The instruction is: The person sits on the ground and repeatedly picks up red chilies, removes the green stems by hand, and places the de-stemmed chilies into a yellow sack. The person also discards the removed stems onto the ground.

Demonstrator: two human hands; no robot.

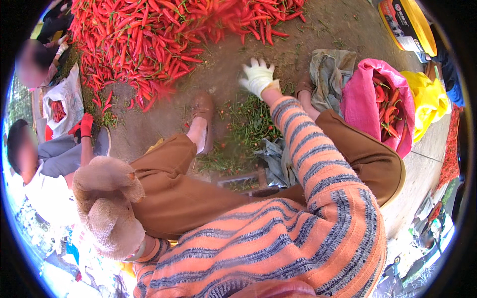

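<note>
My right hand (259, 76), in a pale knitted glove, is spread above the bare ground beside a big heap of red chili peppers (141, 44). Nothing is between its fingers. My left hand (108, 208), in a soiled knitted glove, is raised close to the camera at the lower left, its fingers bent; whether it holds anything is hidden. Green stems and trimmings (249, 126) lie scattered on the ground between my feet. To the right, a pink sack (357, 93) stands with its mouth spread, showing red chili peppers (387, 108) inside.
A yellow bag (426, 100) and grey cloth (329, 70) flank the pink sack. A yellow and black bucket (408, 28) lies at upper right. At left, one person wearing red gloves (86, 124) sits near a white sack (70, 100); another person sits beyond.
</note>
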